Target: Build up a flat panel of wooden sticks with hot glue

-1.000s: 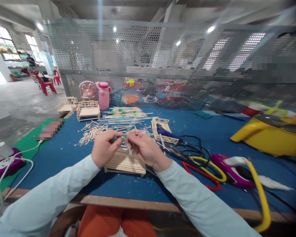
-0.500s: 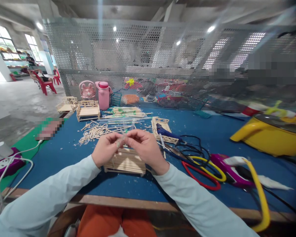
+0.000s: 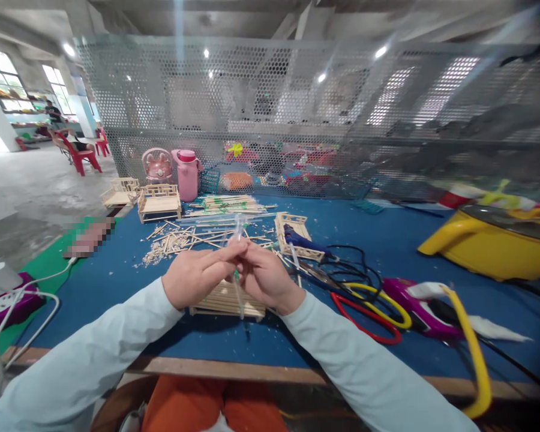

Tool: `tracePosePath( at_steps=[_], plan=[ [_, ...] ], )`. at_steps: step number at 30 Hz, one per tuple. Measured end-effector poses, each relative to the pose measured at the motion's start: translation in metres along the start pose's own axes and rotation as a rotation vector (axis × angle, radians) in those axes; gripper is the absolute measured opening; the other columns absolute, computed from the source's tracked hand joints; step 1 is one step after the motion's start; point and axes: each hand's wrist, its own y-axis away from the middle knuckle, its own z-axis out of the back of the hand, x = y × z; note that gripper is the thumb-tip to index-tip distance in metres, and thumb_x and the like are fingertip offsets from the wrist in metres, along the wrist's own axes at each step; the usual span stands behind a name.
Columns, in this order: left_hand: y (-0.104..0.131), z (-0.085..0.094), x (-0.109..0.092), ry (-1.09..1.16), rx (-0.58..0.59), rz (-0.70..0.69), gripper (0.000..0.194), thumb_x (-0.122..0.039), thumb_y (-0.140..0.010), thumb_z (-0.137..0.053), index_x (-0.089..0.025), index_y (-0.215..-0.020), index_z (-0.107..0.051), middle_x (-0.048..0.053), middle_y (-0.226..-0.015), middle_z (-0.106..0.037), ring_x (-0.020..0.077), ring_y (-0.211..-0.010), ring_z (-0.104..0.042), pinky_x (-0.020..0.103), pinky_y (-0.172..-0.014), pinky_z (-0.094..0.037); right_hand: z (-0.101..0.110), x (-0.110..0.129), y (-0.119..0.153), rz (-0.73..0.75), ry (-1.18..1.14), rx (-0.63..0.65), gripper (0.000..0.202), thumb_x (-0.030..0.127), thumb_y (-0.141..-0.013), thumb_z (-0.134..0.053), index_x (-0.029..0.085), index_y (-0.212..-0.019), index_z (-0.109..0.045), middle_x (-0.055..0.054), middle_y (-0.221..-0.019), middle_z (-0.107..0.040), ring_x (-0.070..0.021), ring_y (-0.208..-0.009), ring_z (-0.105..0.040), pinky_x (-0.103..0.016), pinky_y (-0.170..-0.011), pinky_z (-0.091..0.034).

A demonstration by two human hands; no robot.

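Over the middle of the table, my left hand (image 3: 195, 276) and my right hand (image 3: 270, 277) meet with fingers closed on a narrow clear plastic wrapper (image 3: 239, 294) that has green marks. It stands nearly upright between them, one end above the fingers and the other below; its contents, if any, I cannot make out. Just beneath lies a small panel of wooden sticks (image 3: 216, 307), partly covered by my hands. Behind are loose wooden sticks (image 3: 175, 240) and a small stick-built frame (image 3: 292, 228) with a blue glue gun (image 3: 303, 240) resting against it.
Scissors with red and yellow handles (image 3: 364, 321) lie among black cables on the right, near a purple power strip (image 3: 405, 300) and a yellow pot (image 3: 481, 246). Two miniature stick beds (image 3: 159, 204) and a pink bottle (image 3: 188, 177) stand at the back left, before a perforated metal screen (image 3: 270, 96).
The clear wrapper has turned more upright, and its lower end now shows below my hands. My left hand's fingers have stretched across toward the right hand.
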Motion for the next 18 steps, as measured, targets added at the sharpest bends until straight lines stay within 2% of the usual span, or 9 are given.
tracePosePath(
  at_steps=[5, 7, 10, 13, 16, 18],
  plan=[
    [-0.002, 0.000, -0.002, -0.082, -0.130, 0.091, 0.011, -0.012, -0.083, -0.048, -0.020, -0.080, -0.055, 0.009, -0.116, -0.063, 0.0136, -0.071, -0.063, 0.026, -0.065, -0.047, -0.001, 0.003, 0.001, -0.024, -0.131, -0.003, 0.014, 0.024, -0.070, -0.064, 0.019, -0.079, -0.054, 0.005, -0.063, -0.051, -0.0054, -0.053, -0.045, -0.017, -0.054, -0.041],
    [-0.002, -0.002, -0.003, -0.052, -0.120, 0.125, 0.011, -0.011, -0.083, -0.047, -0.020, -0.082, -0.053, 0.009, -0.114, -0.065, 0.0142, -0.072, -0.063, 0.027, -0.066, -0.048, -0.002, 0.003, 0.002, -0.028, -0.176, 0.009, 0.011, 0.022, -0.073, -0.063, 0.019, -0.078, -0.054, 0.005, -0.064, -0.052, -0.0054, -0.055, -0.047, -0.017, -0.057, -0.042],
    [-0.001, -0.008, -0.006, 0.105, -0.086, 0.278, 0.012, -0.011, -0.084, -0.042, -0.019, -0.090, -0.050, 0.013, -0.115, -0.064, 0.0156, -0.084, -0.065, 0.026, -0.067, -0.049, -0.005, 0.002, 0.001, 0.004, -0.166, 0.003, 0.008, 0.021, -0.076, -0.060, 0.019, -0.074, -0.053, 0.004, -0.063, -0.051, -0.0059, -0.057, -0.048, -0.017, -0.058, -0.043],
    [0.003, -0.015, -0.010, 0.251, -0.102, 0.465, 0.012, -0.014, -0.085, -0.041, -0.019, -0.093, -0.049, 0.012, -0.114, -0.064, 0.0167, -0.092, -0.064, 0.026, -0.071, -0.049, -0.007, -0.002, 0.000, 0.055, -0.145, -0.005, 0.010, 0.022, -0.075, -0.061, 0.019, -0.073, -0.052, 0.004, -0.065, -0.051, -0.0061, -0.059, -0.049, -0.017, -0.059, -0.043],
    [0.003, -0.018, -0.011, 0.301, -0.107, 0.587, 0.016, -0.018, -0.087, -0.039, -0.019, -0.096, -0.052, 0.007, -0.095, -0.067, 0.0144, -0.079, -0.064, 0.024, -0.068, -0.048, -0.008, -0.007, 0.000, 0.062, -0.115, 0.020, 0.017, 0.027, -0.071, -0.067, 0.020, -0.074, -0.052, 0.004, -0.066, -0.052, -0.0066, -0.060, -0.049, -0.019, -0.061, -0.044],
    [0.002, -0.018, -0.010, 0.285, -0.110, 0.649, 0.016, -0.020, -0.088, -0.038, -0.019, -0.091, -0.053, 0.003, -0.078, -0.065, 0.0121, -0.065, -0.061, 0.022, -0.061, -0.046, -0.009, -0.009, 0.001, 0.068, -0.042, 0.015, 0.021, 0.029, -0.069, -0.069, 0.020, -0.072, -0.051, 0.006, -0.062, -0.049, -0.0063, -0.055, -0.045, -0.018, -0.054, -0.042]
  ],
)
